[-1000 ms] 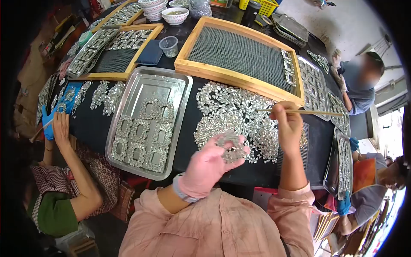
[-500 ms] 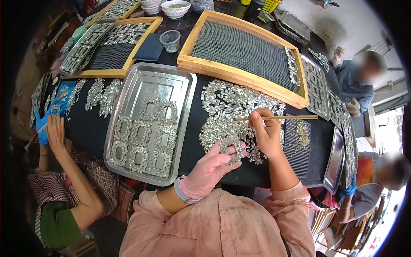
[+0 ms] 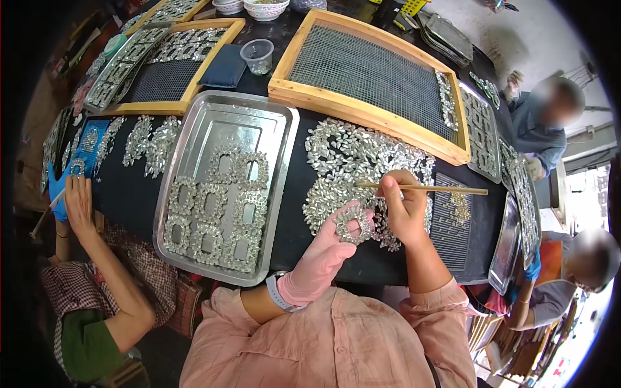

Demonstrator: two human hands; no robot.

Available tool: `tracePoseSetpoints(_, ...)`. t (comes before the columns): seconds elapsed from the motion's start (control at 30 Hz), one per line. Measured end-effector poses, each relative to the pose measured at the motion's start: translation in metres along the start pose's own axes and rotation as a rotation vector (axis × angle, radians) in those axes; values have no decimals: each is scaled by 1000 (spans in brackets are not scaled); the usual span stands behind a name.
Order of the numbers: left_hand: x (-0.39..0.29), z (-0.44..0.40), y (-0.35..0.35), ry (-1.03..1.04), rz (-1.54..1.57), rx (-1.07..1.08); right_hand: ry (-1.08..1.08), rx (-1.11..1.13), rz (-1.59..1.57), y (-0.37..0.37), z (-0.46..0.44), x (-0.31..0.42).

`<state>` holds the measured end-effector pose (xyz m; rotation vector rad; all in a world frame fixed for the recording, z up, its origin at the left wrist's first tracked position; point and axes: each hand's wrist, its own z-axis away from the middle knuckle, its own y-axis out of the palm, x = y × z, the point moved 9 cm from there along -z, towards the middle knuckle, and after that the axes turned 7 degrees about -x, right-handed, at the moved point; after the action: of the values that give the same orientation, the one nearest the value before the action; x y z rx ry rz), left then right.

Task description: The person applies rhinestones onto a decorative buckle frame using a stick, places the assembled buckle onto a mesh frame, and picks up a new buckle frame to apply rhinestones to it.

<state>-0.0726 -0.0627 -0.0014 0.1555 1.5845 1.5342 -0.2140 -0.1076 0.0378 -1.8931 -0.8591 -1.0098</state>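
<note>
My left hand [image 3: 320,258], in a pink glove, holds a square ring of clear stones [image 3: 352,225] by its edge. Bare, my right hand [image 3: 404,210] pinches a thin wooden stick [image 3: 446,189], whose left tip lies over the pile of loose clear stones [image 3: 369,152]. The pile spreads over the black table just beyond both hands. To the left, a metal tray [image 3: 259,126] holds several similar stone rings [image 3: 209,199]. On the right a ribbed dark board [image 3: 449,242] bears small golden pieces [image 3: 459,208].
A wooden-framed mesh screen [image 3: 369,110] stands behind the pile, with a clear plastic cup [image 3: 257,57] to its left. A co-worker's gloved hand [image 3: 58,194] is at the far left. Two more people are on the right, beside trays of rings [image 3: 480,132].
The view has shifted a little. My right hand and the stick have moved left, over the pile. The ring in my left hand has turned, and the ribbed board is now less covered.
</note>
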Motion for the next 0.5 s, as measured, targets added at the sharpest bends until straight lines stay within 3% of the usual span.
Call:
tracePoseSetpoints(0.27, 3, 2, -2, -31, 91, 15, -108, -8, 66, -4, -3, 6)
tracePoseSetpoints(0.5, 6, 0, -2, -43, 73, 28, -57, -50, 108, -11, -4, -1)
